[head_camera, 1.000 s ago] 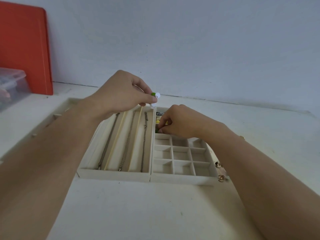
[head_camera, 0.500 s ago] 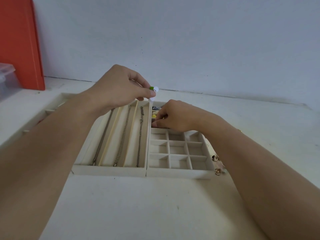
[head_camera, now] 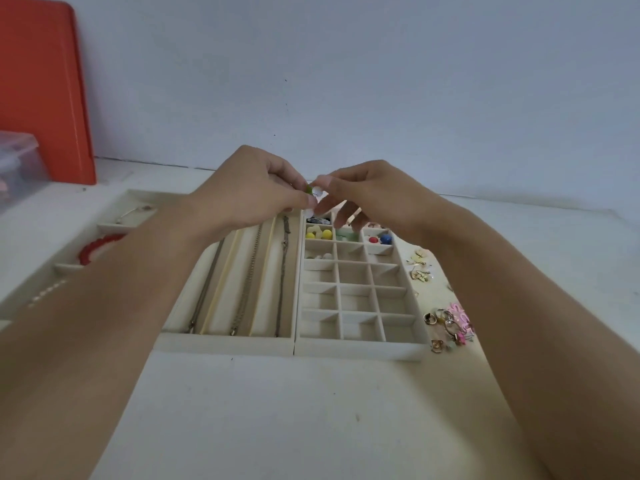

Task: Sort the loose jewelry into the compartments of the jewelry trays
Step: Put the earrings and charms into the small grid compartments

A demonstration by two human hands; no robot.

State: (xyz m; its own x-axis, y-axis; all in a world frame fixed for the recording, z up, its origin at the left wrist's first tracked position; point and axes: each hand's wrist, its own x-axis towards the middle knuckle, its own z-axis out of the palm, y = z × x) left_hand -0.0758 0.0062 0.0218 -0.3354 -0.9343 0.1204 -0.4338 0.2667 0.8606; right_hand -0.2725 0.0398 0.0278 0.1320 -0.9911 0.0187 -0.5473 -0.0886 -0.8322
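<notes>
Right hand [head_camera: 374, 195] risen from grid tray [head_camera: 360, 351], now meeting left hand [head_camera: 249, 192] above tray's far end. Both pinch small green-and-white earring [head_camera: 314, 191] between fingertips, right hand's lower fingers loose. Beads fill far compartments. Chains [head_camera: 247, 282] lie in long tray [head_camera: 225, 344] alongside. Loose jewelry [head_camera: 448, 323] just right of grid tray, on white table [head_camera: 277, 427].
</notes>
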